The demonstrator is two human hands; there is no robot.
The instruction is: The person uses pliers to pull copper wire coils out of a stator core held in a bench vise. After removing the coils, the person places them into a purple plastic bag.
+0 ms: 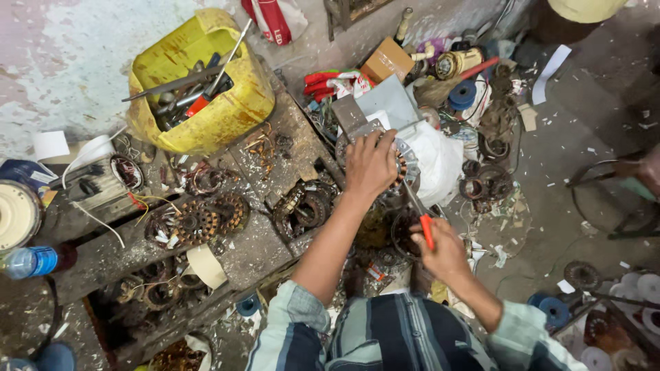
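Left hand [370, 165] reaches far forward, arm straight, palm down, fingers clamped over a round metal stator [405, 161] at the bench's right end. Nearer, the right hand [445, 255], elbow bent, grips a red-handled screwdriver [421, 218] angled toward it.

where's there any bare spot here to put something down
Bare plank lies between the copper-wound stators and the left forearm. Open floor lies right of the white cloth. Around the left hand and right hand, parts crowd everything.
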